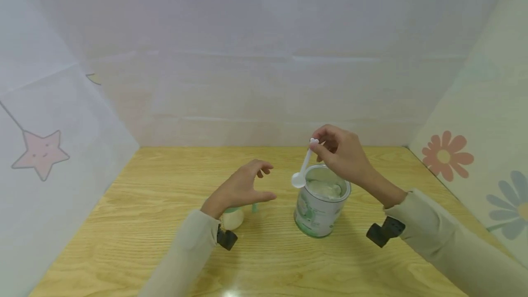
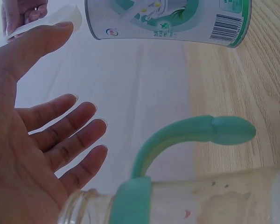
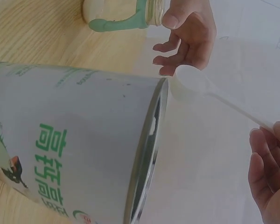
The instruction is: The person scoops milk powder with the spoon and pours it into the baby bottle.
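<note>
My right hand (image 1: 344, 155) pinches the end of a white plastic measuring scoop (image 1: 299, 180) between thumb and fingers. The scoop's bowl hangs down by the left rim of an open milk powder can (image 1: 315, 217), and the hand is above the can's far right side. Pale powder (image 1: 326, 189) shows inside the can. To the left of it, my left hand (image 1: 243, 186) is held with thumb and fingers spread apart, nothing between them. Close by that hand stands a clear bottle (image 2: 224, 200) with a green handle (image 2: 177, 137), its neck uncapped; the left wrist partly hides it in the head view.
Everything stands on a light wood-grain table (image 1: 165, 173). Pale sheets printed with a star (image 1: 41, 154) and flowers (image 1: 447, 156) enclose it at the back and sides. A small black camera (image 1: 385, 232) is strapped at the right wrist, another (image 1: 227, 238) at the left.
</note>
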Tool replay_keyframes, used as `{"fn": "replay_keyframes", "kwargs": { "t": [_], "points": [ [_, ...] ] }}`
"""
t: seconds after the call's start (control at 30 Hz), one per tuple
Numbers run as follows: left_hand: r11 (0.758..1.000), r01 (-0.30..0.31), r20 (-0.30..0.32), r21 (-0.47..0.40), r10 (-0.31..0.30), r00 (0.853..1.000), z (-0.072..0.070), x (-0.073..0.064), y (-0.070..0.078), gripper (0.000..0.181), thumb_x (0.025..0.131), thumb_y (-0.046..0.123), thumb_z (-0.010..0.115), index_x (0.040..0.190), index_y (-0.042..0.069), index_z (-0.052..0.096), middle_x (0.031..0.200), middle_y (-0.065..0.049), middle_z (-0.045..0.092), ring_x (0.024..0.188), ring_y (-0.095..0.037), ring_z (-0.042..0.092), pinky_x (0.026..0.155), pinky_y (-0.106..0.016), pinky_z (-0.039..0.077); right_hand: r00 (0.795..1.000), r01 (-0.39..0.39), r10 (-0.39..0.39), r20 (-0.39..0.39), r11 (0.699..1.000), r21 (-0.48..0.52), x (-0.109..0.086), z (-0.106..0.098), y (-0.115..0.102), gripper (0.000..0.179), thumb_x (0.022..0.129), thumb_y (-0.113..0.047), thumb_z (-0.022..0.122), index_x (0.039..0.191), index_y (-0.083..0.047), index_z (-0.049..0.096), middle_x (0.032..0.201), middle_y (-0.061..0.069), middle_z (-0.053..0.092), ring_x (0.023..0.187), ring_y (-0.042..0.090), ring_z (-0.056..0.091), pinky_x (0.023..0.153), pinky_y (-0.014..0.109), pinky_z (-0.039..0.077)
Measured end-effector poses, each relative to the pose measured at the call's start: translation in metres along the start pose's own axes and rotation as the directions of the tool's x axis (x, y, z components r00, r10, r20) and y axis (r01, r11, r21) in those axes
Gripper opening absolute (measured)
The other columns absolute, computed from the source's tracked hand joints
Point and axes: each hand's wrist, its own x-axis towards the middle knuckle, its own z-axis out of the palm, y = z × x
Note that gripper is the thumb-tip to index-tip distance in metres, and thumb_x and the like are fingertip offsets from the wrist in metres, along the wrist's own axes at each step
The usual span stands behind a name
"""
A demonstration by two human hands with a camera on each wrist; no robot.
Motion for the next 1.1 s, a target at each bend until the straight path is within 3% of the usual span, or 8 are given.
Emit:
{"fn": "replay_keyframes", "kwargs": {
  "t": [0.67, 1.1],
  "points": [
    [0.999, 0.008, 0.059, -0.049, -0.005, 0.998, 0.022, 0.013, 0.011, 0.068, 0.083, 0.028, 0.075, 0.138, 0.007, 0.042, 0.129, -0.011, 0.052, 0.113, -0.026, 0.052, 0.092, -0.039, 0.047, 0.999, 0.0, -0.003, -0.052, 0.999, -0.043, -0.007, -0.017, 0.009, 0.004, 0.089, 0.004, 0.06, 0.092, 0.002, 0.059, 0.075, 0.013, 0.063, 0.055, 0.003, 0.056, 0.049, 0.022, 0.047],
    [0.995, 0.021, 0.069, -0.098, -0.014, 0.998, 0.039, 0.021, 0.014, 0.079, 0.082, 0.029, 0.076, 0.144, 0.008, 0.033, 0.137, -0.01, 0.046, 0.12, -0.024, 0.047, 0.097, -0.041, 0.045, 0.999, 0.011, -0.016, -0.047, 0.993, -0.116, -0.017, -0.025, 0.025, 0.005, 0.088, 0.002, 0.063, 0.09, -0.001, 0.061, 0.072, 0.008, 0.063, 0.054, 0.0, 0.055, 0.046, 0.022, 0.044]
  ]
}}
